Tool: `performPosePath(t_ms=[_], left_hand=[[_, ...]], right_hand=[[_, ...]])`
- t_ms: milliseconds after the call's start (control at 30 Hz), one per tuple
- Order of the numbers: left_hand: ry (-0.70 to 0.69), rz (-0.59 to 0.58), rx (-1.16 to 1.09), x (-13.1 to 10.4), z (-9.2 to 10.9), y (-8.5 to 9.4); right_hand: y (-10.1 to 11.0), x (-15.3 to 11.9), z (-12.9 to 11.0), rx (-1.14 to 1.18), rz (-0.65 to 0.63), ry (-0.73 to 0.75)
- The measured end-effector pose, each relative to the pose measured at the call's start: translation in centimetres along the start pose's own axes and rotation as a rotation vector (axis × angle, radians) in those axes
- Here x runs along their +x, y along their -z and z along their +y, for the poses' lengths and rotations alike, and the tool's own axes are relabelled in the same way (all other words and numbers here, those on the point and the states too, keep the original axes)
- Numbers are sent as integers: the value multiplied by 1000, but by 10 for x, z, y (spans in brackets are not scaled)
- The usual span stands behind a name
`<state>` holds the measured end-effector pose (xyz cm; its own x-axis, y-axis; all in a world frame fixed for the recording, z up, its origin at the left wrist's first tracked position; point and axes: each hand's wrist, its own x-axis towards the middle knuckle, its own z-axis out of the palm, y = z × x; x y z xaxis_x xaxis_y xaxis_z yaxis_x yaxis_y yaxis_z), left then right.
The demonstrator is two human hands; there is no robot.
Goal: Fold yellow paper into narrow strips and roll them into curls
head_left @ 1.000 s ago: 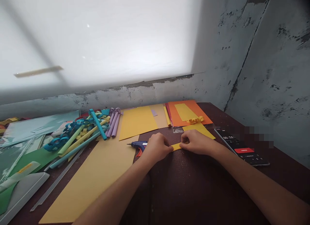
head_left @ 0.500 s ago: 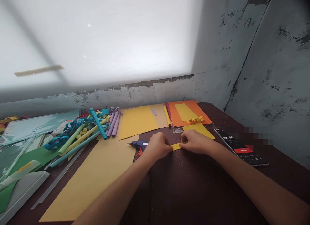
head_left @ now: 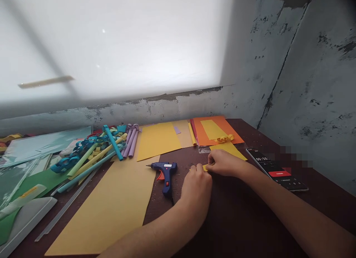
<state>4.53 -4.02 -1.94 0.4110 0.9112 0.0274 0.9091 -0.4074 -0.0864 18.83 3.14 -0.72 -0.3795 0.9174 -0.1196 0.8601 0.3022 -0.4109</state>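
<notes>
Hands: left (head_left: 197,187), right (head_left: 222,162) pinch yellow paper strip (head_left: 205,167) | glue gun (head_left: 165,171) beside

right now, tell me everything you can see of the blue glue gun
The glue gun is small, blue plastic as it looks, with an orange-red trigger, a white label on the barrel and a thin dark nozzle pointing left. It lies on its side on the dark brown table, handle toward the camera, its nozzle end by the long tan paper sheet. Neither hand touches it; the left hand rests just to its right.
</notes>
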Motion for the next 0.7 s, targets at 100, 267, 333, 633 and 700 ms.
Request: performPosePath(t_ms=[100,267,333,633,700], left_hand=[[7,-62,45,-7,12,-2],[-70,39,12,-20,21,-11],[-16,99,-35,-22,23,-14],[90,141,-46,-23,29,-19],[78,173,-26,-24,29,-19]], right_hand=[[-2,0,1,3,-2,5],[-2,1,5,-5,-8,3],[-2,1,6,-6,-12,2],[-1,1,8,29,-28,-25],[-2,1,8,34,-27,-26]])
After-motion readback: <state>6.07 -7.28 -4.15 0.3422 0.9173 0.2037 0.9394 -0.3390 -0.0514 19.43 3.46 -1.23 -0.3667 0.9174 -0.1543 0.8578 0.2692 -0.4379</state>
